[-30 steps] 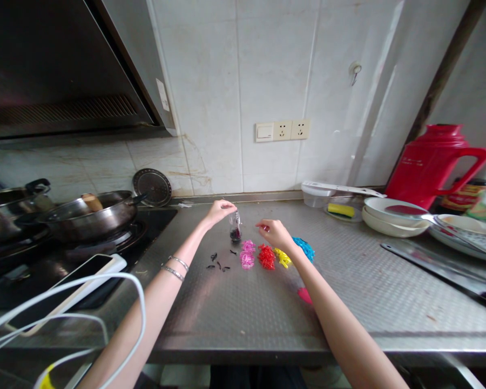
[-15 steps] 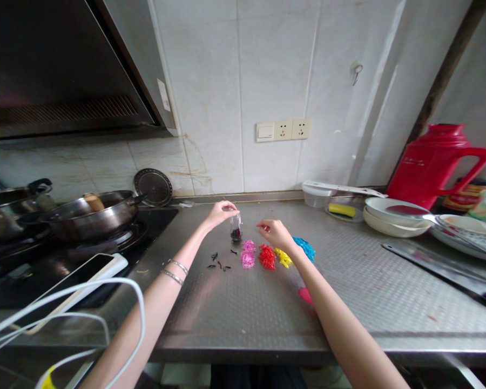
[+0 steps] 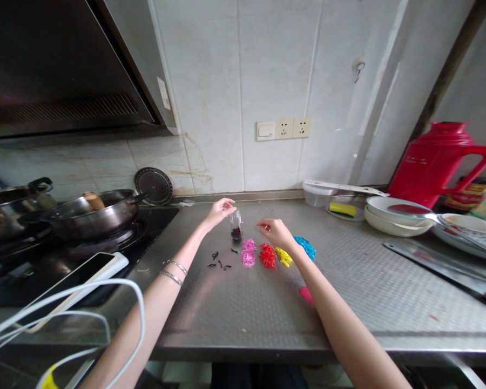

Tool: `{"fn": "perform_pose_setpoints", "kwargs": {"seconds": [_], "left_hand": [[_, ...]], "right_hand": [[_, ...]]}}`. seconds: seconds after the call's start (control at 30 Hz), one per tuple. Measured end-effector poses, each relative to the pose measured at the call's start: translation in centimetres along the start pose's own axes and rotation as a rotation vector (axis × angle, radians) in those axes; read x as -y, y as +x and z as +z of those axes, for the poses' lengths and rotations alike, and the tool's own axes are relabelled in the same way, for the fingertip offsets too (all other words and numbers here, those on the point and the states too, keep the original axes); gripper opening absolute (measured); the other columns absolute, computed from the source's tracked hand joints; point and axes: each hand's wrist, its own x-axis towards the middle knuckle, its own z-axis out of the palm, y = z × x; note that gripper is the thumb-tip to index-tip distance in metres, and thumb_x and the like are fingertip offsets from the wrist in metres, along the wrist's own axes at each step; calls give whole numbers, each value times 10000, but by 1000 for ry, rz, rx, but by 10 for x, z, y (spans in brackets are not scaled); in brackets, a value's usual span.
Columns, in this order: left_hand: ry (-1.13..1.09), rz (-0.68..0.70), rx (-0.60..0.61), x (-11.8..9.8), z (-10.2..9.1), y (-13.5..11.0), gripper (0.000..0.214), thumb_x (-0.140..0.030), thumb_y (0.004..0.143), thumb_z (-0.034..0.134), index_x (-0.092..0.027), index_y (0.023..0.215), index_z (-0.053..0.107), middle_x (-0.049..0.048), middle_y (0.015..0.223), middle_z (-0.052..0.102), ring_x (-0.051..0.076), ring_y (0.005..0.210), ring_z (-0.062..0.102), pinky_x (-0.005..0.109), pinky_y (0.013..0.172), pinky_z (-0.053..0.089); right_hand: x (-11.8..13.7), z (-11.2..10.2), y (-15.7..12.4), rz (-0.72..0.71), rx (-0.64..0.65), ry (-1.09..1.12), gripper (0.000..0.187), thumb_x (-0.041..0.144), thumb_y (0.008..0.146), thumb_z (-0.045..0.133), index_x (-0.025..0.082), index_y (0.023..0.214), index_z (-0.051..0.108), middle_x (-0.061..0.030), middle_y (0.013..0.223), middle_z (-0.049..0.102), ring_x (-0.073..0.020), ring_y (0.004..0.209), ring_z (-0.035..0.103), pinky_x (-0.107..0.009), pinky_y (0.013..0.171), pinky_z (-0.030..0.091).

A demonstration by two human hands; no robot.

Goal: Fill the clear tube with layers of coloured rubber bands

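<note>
Container (image 3: 235,219) with dark bits (image 3: 237,234) inside

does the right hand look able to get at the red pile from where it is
Probably yes: the right hand is just beyond the red pile, nothing visible lies between them, and the clear container at the left hand is off to the left.

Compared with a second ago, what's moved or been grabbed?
Very little: the left hand has shifted slightly up and left at the top of the small clear container; can't tell whether it's gripping. Stayed put: right hand, black bands, pink bands, red bands, yellow bands, blue bands.
</note>
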Motion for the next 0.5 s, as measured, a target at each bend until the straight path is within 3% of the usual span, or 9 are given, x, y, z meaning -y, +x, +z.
{"fn": "perform_pose_setpoints", "kwargs": {"seconds": [0.2, 0.33, 0.43, 0.5], "left_hand": [[-37, -58, 27, 4, -3, -6, 397, -406, 698, 595, -161, 1007, 553, 64, 896, 607, 152, 814, 573, 223, 588, 437], [-65, -135, -10, 8, -7, -17, 379, -419, 730, 555, -157, 1003, 562, 82, 916, 618, 148, 783, 587, 216, 568, 437], [35, -204, -1, 16, -17, -31, 344, -408, 694, 583, -140, 909, 608, 71, 825, 626, 143, 715, 580, 197, 508, 409], [154, -238, 79, 22, -27, -42, 307, -395, 650, 614, -133, 808, 637, 51, 728, 622, 134, 646, 560, 187, 460, 373]], "right_hand": [[8, 2, -2, -6, 18, -29, 278, 179, 750, 459, 212, 924, 673, -37, 844, 679, -138, 741, 592, -208, 682, 418], [26, 10, -6, -84, 63, -64, 260, 176, 753, 474, 222, 918, 671, -38, 913, 674, -155, 847, 581, -221, 744, 410], [43, 21, -11, -194, 125, -85, 241, 178, 751, 495, 212, 916, 667, -41, 933, 665, -165, 909, 553, -239, 790, 402], [54, 29, -14, -235, 174, -122, 250, 178, 752, 497, 207, 940, 660, -49, 940, 657, -171, 933, 534, -246, 798, 400]]}}
